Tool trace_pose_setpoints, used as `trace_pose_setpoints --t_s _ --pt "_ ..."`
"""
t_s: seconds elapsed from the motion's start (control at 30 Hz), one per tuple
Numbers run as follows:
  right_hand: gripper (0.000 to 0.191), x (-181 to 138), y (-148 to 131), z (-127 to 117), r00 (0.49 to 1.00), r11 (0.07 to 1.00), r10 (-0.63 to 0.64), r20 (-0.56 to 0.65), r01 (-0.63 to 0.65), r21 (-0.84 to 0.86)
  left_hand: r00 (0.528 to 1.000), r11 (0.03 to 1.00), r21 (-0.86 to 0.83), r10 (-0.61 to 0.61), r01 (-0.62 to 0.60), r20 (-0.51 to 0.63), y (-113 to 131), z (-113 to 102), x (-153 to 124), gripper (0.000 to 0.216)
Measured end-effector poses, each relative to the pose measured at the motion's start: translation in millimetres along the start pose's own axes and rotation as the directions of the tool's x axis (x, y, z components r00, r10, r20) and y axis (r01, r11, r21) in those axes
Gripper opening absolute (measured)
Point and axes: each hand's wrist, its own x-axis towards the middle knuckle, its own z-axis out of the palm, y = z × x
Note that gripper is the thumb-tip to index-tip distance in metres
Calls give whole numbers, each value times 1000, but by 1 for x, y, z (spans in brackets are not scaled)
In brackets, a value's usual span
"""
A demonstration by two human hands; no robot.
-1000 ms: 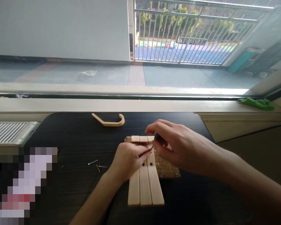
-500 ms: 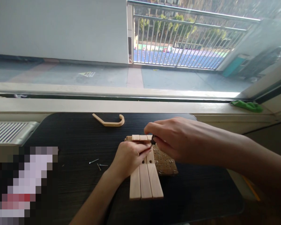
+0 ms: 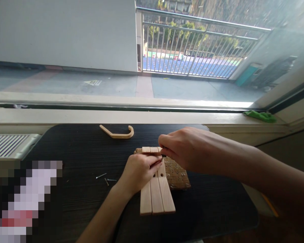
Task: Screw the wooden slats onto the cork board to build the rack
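While left hand (image 3: 141, 168), part-closed, grips pale three-slat wooden piece (image 3: 157, 197), dark-holed, right hand (image 3: 176, 148) clenches mostly hidden dark tool (image 3: 163, 156).

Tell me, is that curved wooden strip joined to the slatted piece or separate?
Separate: the curved strip lies on the black table, whose surface shows between it and the slatted piece.

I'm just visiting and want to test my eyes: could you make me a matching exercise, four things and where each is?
1. hooked wooden piece
2. small metal fasteners
3. green item
4. left hand

A. on the windowsill
B. on the slatted wooden piece
C. near the far edge of the table
D. lying in a loose group

Pairs: 1-C, 2-D, 3-A, 4-B
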Motion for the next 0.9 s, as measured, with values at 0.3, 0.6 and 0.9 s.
trace_pose_setpoints --t_s 0.3,0.6,0.9 --pt "17 6 2 2 999 993 33 -7 -34 -112 1000 1000 -16 14 -14 -4 3 -4 0 14" --pt "39 6 3 6 996 997 71 -59 -73 -33 999 999 -41 31 -33 -39 4 -2 1 20" --pt "19 -1 -2 5 999 999 22 -43 -20 43 998 999 0 38 -38 -55 4 -2 1 21"
